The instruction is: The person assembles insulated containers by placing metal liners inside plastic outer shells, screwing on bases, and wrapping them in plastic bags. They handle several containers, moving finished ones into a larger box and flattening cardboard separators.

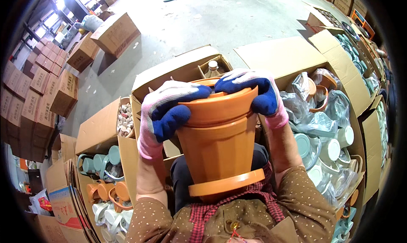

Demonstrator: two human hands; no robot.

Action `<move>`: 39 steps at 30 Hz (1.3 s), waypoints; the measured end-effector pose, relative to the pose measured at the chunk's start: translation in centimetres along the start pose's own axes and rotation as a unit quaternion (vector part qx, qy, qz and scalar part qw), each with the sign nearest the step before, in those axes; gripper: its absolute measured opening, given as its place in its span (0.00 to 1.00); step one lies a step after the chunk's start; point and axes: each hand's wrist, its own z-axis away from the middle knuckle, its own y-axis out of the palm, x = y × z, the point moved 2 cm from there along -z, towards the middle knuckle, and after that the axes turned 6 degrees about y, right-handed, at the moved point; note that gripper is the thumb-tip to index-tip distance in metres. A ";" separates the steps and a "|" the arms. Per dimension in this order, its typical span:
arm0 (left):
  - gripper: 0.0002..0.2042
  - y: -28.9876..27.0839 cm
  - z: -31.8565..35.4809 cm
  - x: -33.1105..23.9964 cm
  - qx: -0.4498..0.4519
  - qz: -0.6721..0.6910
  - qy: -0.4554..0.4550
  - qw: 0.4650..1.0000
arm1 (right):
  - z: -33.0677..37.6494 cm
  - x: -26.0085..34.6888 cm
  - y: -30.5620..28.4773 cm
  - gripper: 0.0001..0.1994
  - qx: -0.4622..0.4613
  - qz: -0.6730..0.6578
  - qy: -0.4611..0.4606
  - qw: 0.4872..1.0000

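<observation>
An orange, pot-shaped plastic casing [218,152] is upright in front of my torso, its wide rim at the top and a flared round base ring [227,183] at the bottom. My left hand [169,109], in a pink and white knit glove with blue-coated fingers, grips the left side of the rim. In a matching glove, my right hand [250,88] curls over the rim's right side. The fingers of both hands cover part of the casing's top. Just beyond it, a pale bottle-necked piece [213,67] sticks up from a divided cardboard box [171,69].
On the right, an open carton [282,52] holds teal, white and orange parts in clear plastic bags. Left of me are teal cups [99,162], orange parts [104,191] and small stoppers [126,120] in boxes. Taped cartons [115,34] stand on the grey floor farther off.
</observation>
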 end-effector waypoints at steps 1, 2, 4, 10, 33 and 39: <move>0.32 -0.1 -0.2 -0.3 -0.018 0.003 -0.013 1.000 | -0.4 0.4 -0.1 0.25 0.005 0.007 0.000 1.000; 0.31 -0.3 -0.3 -0.6 -0.041 -0.041 0.022 0.998 | -0.6 1.3 -0.3 0.27 0.004 0.069 0.001 0.998; 0.30 -0.6 -0.4 -2.4 -0.092 -0.083 0.051 0.991 | -1.1 2.2 0.0 0.32 -0.037 -0.050 -0.071 0.996; 0.08 2.7 -4.9 -6.4 0.073 -0.280 0.113 0.950 | -3.0 -6.6 1.7 0.43 0.029 -0.532 0.150 0.833; 0.19 0.4 -1.0 -3.9 0.037 -0.047 0.158 0.986 | -0.5 0.0 2.7 0.36 -0.083 -0.302 0.110 0.943; 0.23 -0.8 0.5 0.3 -0.090 0.098 0.144 0.981 | 0.1 6.3 1.2 0.19 -0.180 0.130 -0.032 0.975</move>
